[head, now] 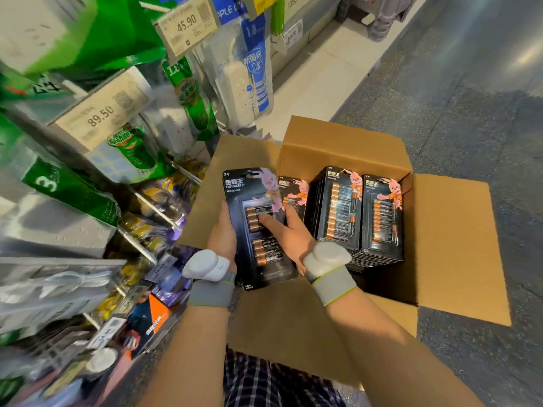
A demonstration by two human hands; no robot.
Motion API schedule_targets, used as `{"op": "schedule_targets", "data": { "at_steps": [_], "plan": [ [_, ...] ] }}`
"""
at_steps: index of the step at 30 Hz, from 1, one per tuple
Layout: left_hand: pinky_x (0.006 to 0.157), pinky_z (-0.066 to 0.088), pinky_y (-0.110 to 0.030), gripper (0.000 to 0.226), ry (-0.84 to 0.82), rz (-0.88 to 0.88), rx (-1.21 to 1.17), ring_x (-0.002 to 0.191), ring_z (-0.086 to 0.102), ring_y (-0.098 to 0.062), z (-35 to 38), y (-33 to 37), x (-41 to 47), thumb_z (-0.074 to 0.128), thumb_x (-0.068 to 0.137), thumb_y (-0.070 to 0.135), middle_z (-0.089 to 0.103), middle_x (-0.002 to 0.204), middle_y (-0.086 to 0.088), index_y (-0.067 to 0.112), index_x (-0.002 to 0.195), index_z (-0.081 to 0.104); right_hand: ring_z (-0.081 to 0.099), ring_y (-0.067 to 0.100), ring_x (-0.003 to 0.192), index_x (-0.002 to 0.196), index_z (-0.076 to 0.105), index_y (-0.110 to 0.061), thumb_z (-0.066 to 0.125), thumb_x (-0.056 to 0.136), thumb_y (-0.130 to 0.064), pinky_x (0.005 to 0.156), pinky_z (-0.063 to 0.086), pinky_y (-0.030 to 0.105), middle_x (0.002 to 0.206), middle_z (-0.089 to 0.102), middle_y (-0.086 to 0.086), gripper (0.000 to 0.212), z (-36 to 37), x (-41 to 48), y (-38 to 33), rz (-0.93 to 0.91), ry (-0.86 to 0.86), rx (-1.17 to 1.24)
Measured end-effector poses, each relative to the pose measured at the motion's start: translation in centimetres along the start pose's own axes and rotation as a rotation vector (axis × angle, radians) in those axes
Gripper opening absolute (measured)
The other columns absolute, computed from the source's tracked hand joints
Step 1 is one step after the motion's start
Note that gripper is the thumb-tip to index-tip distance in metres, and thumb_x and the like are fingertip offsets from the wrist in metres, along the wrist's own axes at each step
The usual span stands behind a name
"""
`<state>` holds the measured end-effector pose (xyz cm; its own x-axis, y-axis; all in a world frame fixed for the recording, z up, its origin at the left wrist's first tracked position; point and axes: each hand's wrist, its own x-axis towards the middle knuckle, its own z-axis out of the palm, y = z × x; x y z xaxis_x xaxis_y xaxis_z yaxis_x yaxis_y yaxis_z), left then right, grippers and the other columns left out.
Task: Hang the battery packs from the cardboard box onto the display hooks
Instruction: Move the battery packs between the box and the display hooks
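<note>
Display rack [97, 177] fills the left side, motion-blurred: hooks carrying green-carded and blue-carded power strips, price tags reading 89.50 [101, 116] and 45.90 [187, 24]. Lower hooks hold small packs, too blurred to name.

Cardboard box [452, 239] sits on the grey floor [470, 98] just beside the rack, all flaps folded out. Inside, on the right: two upright stacks of Duracell battery packs [357, 212], black cards with a pink rabbit, touching each other and the right wall. One more pack [293, 190] shows behind the held one, mostly hidden.

Held pack [258, 227]: black Duracell card, two rows of small cells, upright over the box's left half, tilted slightly left.

Left hand [223, 239] grip: wrapped on the pack's left edge, fingers behind the card. Right hand [289, 236] grip: clamped on the right edge, thumb across the front blister. Both wrists wear grey bands with white pods.
</note>
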<state>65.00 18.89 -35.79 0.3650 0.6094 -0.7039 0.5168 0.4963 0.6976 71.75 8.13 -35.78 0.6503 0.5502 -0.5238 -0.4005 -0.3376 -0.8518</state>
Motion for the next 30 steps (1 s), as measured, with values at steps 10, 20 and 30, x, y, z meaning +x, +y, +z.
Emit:
{"op": "schedule_targets", "data": {
  "at_steps": [10,20,30],
  "plan": [
    [0.098,0.048,-0.049,0.063,0.139,-0.011,-0.294,0.107,0.064,-0.037,-8.2,-1.9,-2.7,0.049,0.086,0.067,0.069,0.112,-0.016,0.011,0.102,0.072,0.065,0.026,0.1,0.117,0.056,-0.016,0.069,0.082,-0.044,0.095,0.051,0.044,0.11,0.068,0.008,0.047,7.8,-2.8,-0.7,0.113,-0.168,-0.119],
    [0.104,0.043,-0.052,0.071,0.24,0.05,-0.379,0.112,0.062,-0.035,-17.7,-3.6,-6.7,0.051,0.078,0.075,0.066,0.122,-0.012,0.018,0.119,0.066,0.064,0.028,0.107,0.118,0.055,-0.02,0.069,0.052,-0.065,0.099,0.048,0.049,0.116,0.067,0.008,0.08,16.2,-7.5,-1.3,0.069,-0.308,-0.168],
    [0.108,0.039,-0.047,0.072,0.469,-0.006,-0.382,0.128,0.049,-0.035,-24.8,-7.9,-13.8,0.039,0.094,0.063,0.052,0.139,-0.018,0.005,0.135,0.05,0.067,0.029,0.1,0.116,0.055,-0.013,0.067,0.088,-0.032,0.09,0.054,0.046,0.112,0.068,0.013,0.036,21.9,-14.4,0.7,0.085,-0.457,-0.194]
  ]
}}
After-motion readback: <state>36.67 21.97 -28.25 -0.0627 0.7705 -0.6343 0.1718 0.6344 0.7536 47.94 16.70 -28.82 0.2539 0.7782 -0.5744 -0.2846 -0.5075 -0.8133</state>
